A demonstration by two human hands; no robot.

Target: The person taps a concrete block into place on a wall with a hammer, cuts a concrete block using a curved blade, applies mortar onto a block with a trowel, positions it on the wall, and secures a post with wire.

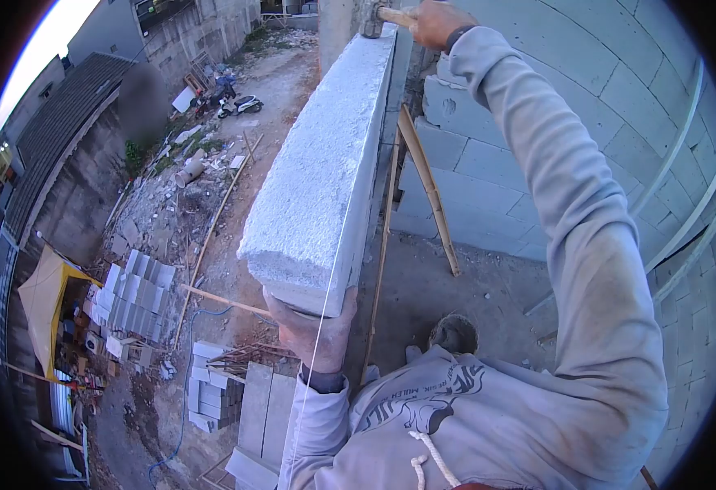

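A long white aerated concrete block (pixel 317 155) lies along the top of a narrow wall, its near end towards me. My left hand (pixel 317 331) is closed around the lower part of that near end, with some fingers hidden behind it. At the top of the view my right hand (pixel 440 24) grips the wooden handle of a hammer (pixel 371 20). The hammer's head is at the far end of the block; whether it touches cannot be told. A thin taut string (pixel 319 343) runs along the block's right side and down past my left forearm.
Bamboo poles (pixel 427 188) lean on the inner side, before a block wall (pixel 489 175). A bucket (pixel 454 333) stands on the floor below me. Far down on the left are stacked blocks (pixel 133 294), rubble, a yellow-edged tarp (pixel 48 302) and a parked motorbike (pixel 241 104).
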